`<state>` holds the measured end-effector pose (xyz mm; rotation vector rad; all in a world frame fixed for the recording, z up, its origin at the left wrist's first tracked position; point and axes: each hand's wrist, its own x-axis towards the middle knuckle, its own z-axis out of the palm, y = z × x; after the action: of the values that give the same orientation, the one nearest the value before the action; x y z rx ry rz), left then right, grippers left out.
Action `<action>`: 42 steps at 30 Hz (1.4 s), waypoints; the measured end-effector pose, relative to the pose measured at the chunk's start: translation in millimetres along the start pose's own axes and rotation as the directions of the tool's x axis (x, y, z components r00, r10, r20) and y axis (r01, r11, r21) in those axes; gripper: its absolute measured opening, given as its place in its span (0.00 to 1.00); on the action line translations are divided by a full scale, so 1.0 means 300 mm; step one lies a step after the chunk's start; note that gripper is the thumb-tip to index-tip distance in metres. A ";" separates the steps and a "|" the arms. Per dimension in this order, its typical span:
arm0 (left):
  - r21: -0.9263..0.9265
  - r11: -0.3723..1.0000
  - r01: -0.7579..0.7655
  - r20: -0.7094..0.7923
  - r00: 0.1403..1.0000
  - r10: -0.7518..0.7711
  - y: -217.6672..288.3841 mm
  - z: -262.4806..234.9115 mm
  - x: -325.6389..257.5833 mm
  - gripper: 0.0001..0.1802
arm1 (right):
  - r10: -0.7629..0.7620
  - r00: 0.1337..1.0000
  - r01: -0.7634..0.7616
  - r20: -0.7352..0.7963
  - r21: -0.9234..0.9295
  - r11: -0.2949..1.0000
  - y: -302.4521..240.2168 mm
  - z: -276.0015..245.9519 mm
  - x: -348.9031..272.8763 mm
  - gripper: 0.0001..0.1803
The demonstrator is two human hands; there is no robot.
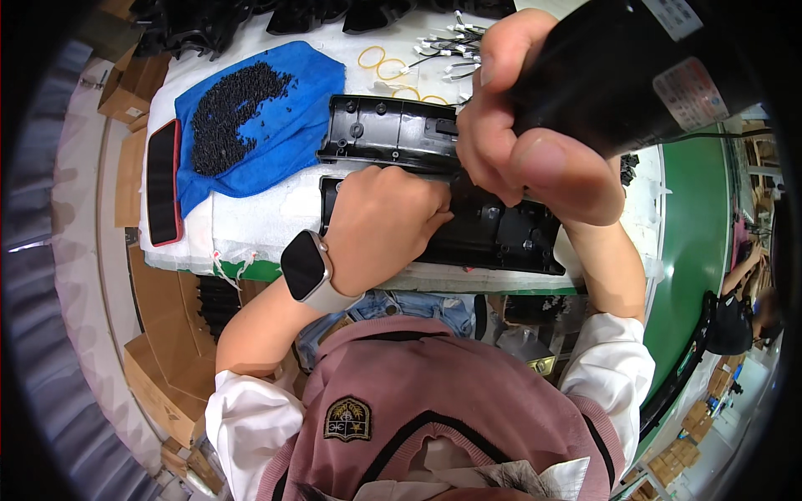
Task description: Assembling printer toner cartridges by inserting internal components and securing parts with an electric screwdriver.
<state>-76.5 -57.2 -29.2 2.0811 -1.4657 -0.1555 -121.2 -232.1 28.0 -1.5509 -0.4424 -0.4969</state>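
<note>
My right hand [535, 125] grips a black electric screwdriver [610, 75], a thick cylinder with labels on its side, raised close to the camera; its tip is hidden behind the fingers. Below it lies a long black plastic housing half [510, 234] with molded bosses inside. My left hand [388, 217], a watch on its wrist, rests over this half with fingers closed and thumb and fingertips pinched together. What the pinch holds, if anything, cannot be made out. Just beyond lies a second black housing half [384, 129], its hollow side up.
A blue cloth [317, 71] carries a heap of small black screws [225, 117]. Left of it lies a red-edged phone [164, 184]. Yellow rubber bands [391, 68] and short cables with white connectors [455, 46] lie farther back. Cardboard boxes [171, 334] stand left; another person [735, 321] is far right.
</note>
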 end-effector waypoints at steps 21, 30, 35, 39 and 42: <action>0.011 1.000 -0.021 -0.028 0.999 0.021 0.003 0.007 -0.002 0.07 | 0.095 0.986 -0.148 0.139 0.451 0.880 0.008 0.013 -0.020 0.25; 0.001 1.000 -0.006 -0.065 0.998 0.006 0.000 0.010 0.000 0.06 | 0.297 0.955 -0.285 -0.003 0.273 0.919 -0.063 0.072 -0.015 0.23; -0.007 1.000 0.019 -0.051 0.998 -0.019 -0.002 0.010 -0.002 0.06 | 0.264 0.964 -0.258 0.011 0.261 0.930 -0.045 0.068 -0.020 0.23; -0.040 0.999 0.015 -0.064 0.998 -0.018 -0.005 0.012 -0.005 0.06 | 0.245 0.969 -0.242 0.023 0.251 0.937 -0.036 0.064 -0.021 0.23; -0.060 0.998 -0.014 -0.090 0.996 0.008 -0.002 0.010 -0.001 0.05 | 0.227 0.973 -0.228 0.031 0.236 0.945 -0.039 0.054 -0.025 0.22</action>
<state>-77.4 -57.9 -31.8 2.0052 -1.4012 -0.0992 -133.3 -215.2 33.1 -1.3494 -0.3077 -0.2514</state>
